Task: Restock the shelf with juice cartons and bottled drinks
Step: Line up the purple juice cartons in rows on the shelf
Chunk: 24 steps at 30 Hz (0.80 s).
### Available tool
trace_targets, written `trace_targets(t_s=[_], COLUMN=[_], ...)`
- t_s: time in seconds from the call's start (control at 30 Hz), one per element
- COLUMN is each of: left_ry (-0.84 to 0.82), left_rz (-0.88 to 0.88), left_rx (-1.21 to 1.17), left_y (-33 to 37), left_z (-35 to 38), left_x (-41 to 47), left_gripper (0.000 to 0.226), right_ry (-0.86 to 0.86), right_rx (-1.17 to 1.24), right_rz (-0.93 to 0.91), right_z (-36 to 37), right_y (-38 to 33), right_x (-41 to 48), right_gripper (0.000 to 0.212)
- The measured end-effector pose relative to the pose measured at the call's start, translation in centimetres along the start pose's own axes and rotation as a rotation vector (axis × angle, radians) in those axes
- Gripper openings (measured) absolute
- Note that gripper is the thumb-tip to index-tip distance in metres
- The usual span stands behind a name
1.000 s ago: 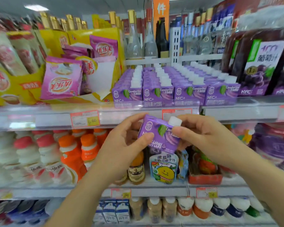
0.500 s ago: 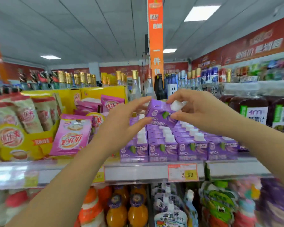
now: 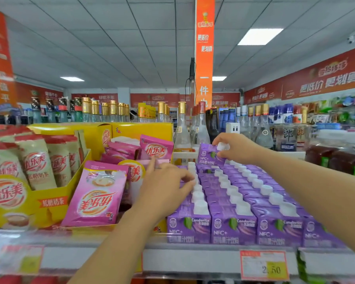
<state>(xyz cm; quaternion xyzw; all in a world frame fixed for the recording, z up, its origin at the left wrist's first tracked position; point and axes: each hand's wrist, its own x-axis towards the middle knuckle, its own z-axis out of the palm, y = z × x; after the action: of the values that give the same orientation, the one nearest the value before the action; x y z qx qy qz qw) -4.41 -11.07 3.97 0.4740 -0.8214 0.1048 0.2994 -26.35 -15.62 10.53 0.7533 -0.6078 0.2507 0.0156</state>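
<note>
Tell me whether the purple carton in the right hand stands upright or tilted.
Tilted: the right hand pinches the carton at its white cap, and its face slants beside the straight rows.

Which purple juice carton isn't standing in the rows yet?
The purple carton pinched by the right hand, tilted over the back of the rows; the other cartons stand upright on the shelf.

This is looking like a grocery shop: purple juice cartons are sitting in rows on a shelf carrying a price tag, milk tea packets are filling display boxes, liquor bottles are lining the top, and red promotional banners are running along the walls.
</note>
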Motion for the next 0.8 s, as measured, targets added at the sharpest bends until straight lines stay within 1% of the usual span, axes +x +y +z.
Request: trace_targets(t_s=[0.1,0.23,0.37,0.47,0.57,0.67,0.73,0.8], left_ry=[-0.017,-0.022,-0.023,-0.02,-0.01,-0.006,-0.004,0.005], left_rz=[0.004,0.0,-0.001,-0.002,0.003,0.009,0.012,0.018], left_rx=[0.003,0.01,0.016,0.006,0.004,0.006,0.008,0.004], left_y=[-0.5,-0.6,-0.6,-0.5,-0.6,-0.6,-0.6,-0.7], left_z=[0.4,0.7,0.6,0.6,0.7,0.8,0.8,0.9], left_x=[0.2,0.3,0.2,0.2,0.2,0.3,0.3,0.3], left_gripper=[0.026,0.026,0.027,0.028,0.029,0.029,0.029,0.029], right_ry=[-0.113,-0.252,-0.354,-0.408,-0.393,-0.295,-0.22,-0.217], right_rx=[-0.067,-0.228,-0.18,-0.18,-0.164,-0.15,-0.205,-0.287], right_rz=[-0.005,-0.056,0.001,0.046,0.036,0.021,0.012,0.041], right_z=[0.5,1.2,1.5,2.1,2.1,1.7,2.0,2.6], right_y=[0.1,0.0,0.5,0.8,1.0,0.9,0.7,0.4], right_x=[1.0,1.6,2.5,2.8,3.0,3.2,3.7,4.1], right_gripper=[0.03,0.032,0.027,0.03,0.031,0.03,0.029,0.03])
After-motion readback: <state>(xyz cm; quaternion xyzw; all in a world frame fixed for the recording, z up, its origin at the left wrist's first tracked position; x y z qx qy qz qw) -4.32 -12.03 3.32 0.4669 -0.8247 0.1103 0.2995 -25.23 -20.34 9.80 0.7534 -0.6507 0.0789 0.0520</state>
